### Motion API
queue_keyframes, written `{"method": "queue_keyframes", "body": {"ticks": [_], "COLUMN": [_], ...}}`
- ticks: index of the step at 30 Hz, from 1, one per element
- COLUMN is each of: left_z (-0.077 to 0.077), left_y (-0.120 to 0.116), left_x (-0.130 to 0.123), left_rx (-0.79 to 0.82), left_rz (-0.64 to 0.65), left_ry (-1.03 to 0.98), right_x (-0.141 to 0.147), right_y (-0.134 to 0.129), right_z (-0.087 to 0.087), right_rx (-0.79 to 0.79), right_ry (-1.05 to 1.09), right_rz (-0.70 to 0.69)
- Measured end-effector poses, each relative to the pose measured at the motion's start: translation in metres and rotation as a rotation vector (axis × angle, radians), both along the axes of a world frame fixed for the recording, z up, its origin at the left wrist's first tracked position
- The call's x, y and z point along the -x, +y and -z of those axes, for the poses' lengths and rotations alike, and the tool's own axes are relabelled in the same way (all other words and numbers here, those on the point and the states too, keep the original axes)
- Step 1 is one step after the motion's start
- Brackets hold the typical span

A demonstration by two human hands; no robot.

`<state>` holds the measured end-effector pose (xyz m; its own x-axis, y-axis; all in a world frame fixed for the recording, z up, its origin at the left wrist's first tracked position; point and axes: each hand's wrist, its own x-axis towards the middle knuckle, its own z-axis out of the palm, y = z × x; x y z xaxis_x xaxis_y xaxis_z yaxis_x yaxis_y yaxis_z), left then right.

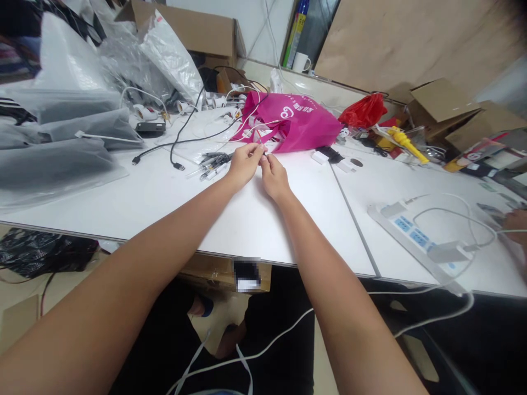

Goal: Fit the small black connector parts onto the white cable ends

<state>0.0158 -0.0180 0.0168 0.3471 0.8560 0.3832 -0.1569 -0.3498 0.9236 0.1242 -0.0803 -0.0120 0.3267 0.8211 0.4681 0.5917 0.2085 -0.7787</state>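
Observation:
My left hand (246, 163) and my right hand (273, 174) meet above the white table (263, 225), fingertips pinched together. A small dark thing shows between the fingers, too little of it visible to name. Just left of my left hand lie several thin pen-like items (214, 164) in clear wrapping. Beyond both hands rests a pink bag (304, 123) on its side, with white items in its mouth. A black cable (187, 140) with USB plugs at its ends runs across the table to the left.
Grey plastic packages (57, 159) cover the table's left side. A white power strip (415, 238) with cords lies at right, near another person's hand (516, 219). Small white boxes (320, 157), a red bag (364, 112) and cardboard boxes (447, 104) stand toward the back right.

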Motion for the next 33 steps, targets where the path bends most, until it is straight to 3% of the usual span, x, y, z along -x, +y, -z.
{"method": "queue_keyframes", "body": {"ticks": [5,9,12,16,20,25,28,33], "left_z": [0.003,0.003,-0.006,-0.02,-0.024,-0.016,-0.015,-0.02], "left_y": [-0.001,0.014,0.037,0.056,0.045,0.027,0.025,0.027], "left_x": [-0.003,-0.002,0.019,0.066,0.097,0.101,0.099,0.104], "left_rx": [-0.025,-0.094,-0.216,-0.348,-0.388,-0.442,-0.458,-0.389], "left_rz": [0.01,-0.044,-0.168,-0.41,-0.43,-0.306,-0.301,-0.4], "left_ry": [0.013,0.029,0.094,0.275,0.6,0.989,1.034,1.074], "right_x": [-0.003,-0.006,-0.011,-0.015,-0.015,-0.013,-0.013,-0.015], "right_y": [0.003,0.005,0.006,0.006,0.005,0.003,0.002,0.002], "right_z": [0.003,0.002,0.003,0.003,0.003,0.003,0.003,0.003], "right_rx": [-0.028,-0.046,-0.039,-0.05,-0.054,-0.052,-0.047,-0.044], "right_ry": [0.045,0.081,0.101,0.132,0.143,0.134,0.124,0.139], "right_rz": [0.024,0.045,0.073,0.118,0.128,0.133,0.136,0.146]}}
